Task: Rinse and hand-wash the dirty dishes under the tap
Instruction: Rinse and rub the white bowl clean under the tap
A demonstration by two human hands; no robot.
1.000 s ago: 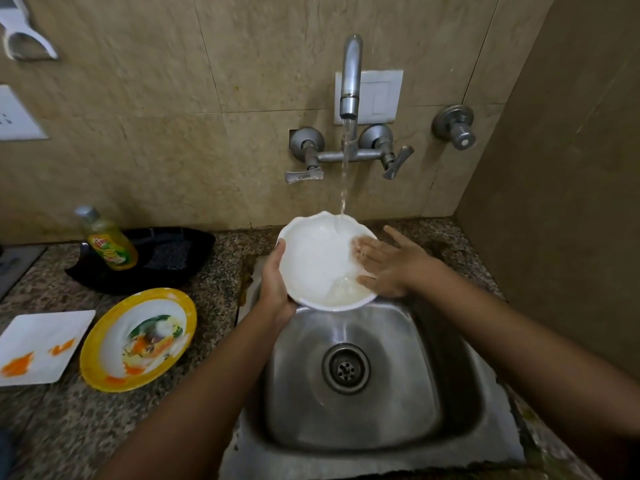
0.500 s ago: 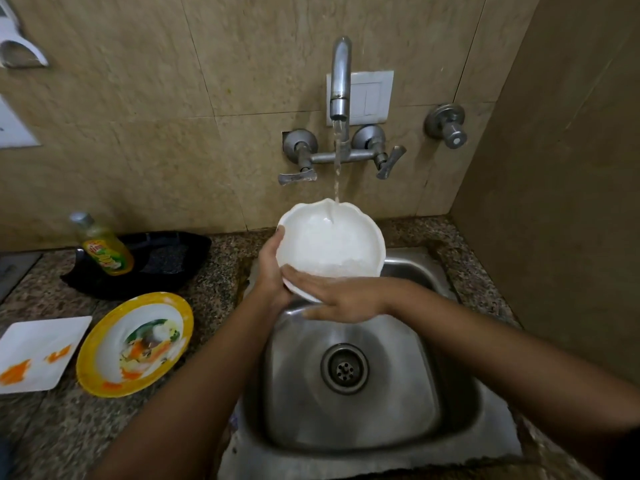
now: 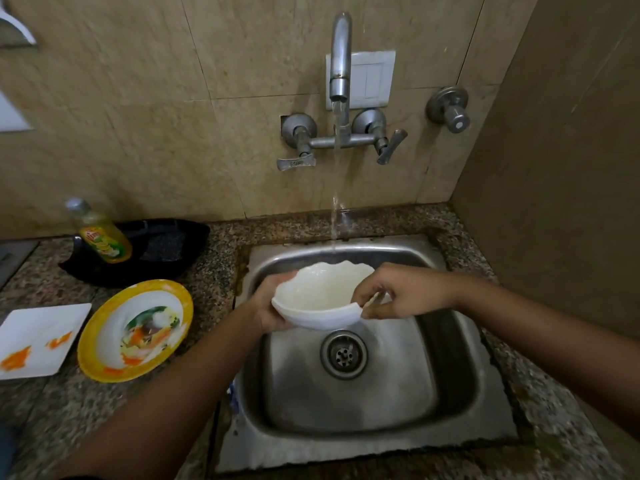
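Note:
A white scalloped bowl [image 3: 320, 296] is held low over the steel sink [image 3: 349, 403], its opening facing up and toward me. My left hand [image 3: 268, 306] grips its left rim and underside. My right hand [image 3: 398, 292] pinches the right rim with curled fingers. Water runs from the wall tap [image 3: 341, 57] and falls behind the bowl, just past its far rim. On the counter to the left lie a dirty yellow-rimmed plate [image 3: 135, 329] with food scraps and a white square plate [image 3: 38, 341] with orange smears.
A yellow dish-soap bottle [image 3: 100, 233] leans in a black dish [image 3: 138, 251] at the back left of the granite counter [image 3: 214, 258]. Two tap handles and a separate valve [image 3: 448, 109] sit on the tiled wall. A side wall closes the right.
The bowl has come down from the water stream into the sink and tipped level. My right hand went from rubbing the bowl with flat fingers to pinching its right rim.

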